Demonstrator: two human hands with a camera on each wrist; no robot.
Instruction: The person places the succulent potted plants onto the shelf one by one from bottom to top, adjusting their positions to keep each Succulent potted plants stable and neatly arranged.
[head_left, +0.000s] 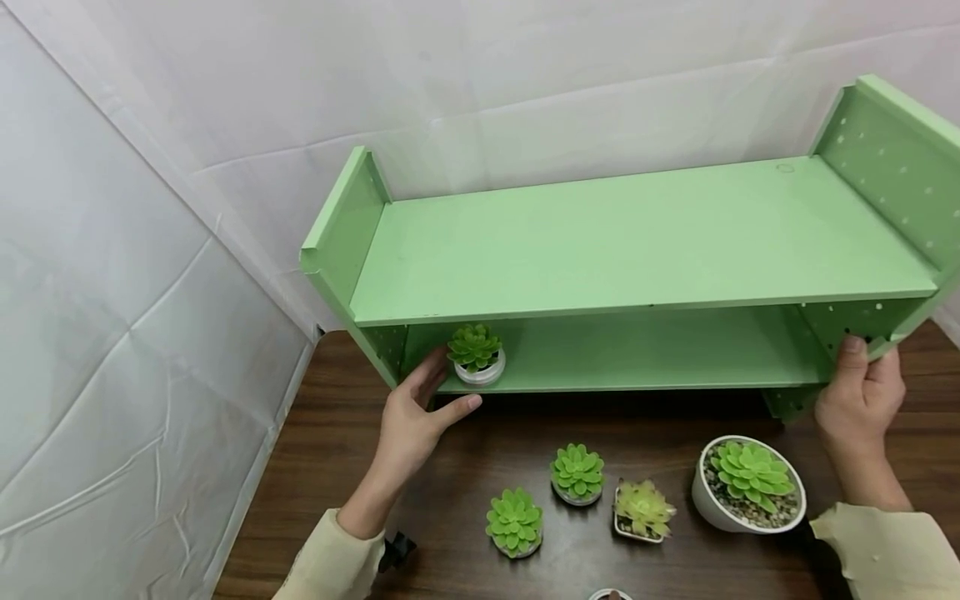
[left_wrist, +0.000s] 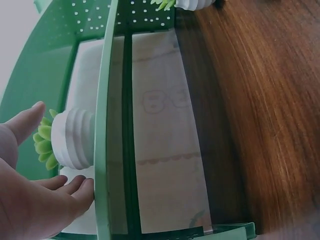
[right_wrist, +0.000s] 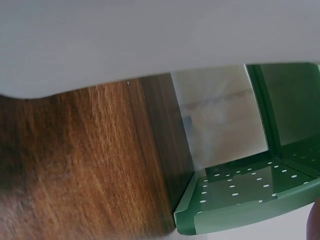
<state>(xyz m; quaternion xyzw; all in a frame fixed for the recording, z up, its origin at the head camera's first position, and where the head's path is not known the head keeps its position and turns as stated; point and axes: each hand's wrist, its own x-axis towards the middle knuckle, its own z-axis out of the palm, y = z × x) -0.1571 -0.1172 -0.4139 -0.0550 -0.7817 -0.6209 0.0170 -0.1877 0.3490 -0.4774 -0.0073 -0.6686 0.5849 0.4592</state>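
A green two-tier shelf (head_left: 630, 242) with perforated side panels stands on the table. On its lower tier, near the left end, sits a small succulent in a white ribbed pot (head_left: 480, 371). My left hand (head_left: 408, 421) is beside that pot, thumb and fingers spread apart around it without gripping. In the left wrist view, the fingertips (left_wrist: 86, 190) lie near the pot's side and the shelf's front edge. At the other end, my right hand (head_left: 861, 404) grips the shelf's right side panel; most of its fingers are hidden behind the panel.
On the wooden table (head_left: 292, 475) in front stand two small round succulents (head_left: 515, 523), a yellowish one in a square pot (head_left: 642, 510) and a larger potted succulent (head_left: 750, 485). A white rim (head_left: 609, 594) shows at the bottom edge. White sheeting (head_left: 225, 108) hangs behind.
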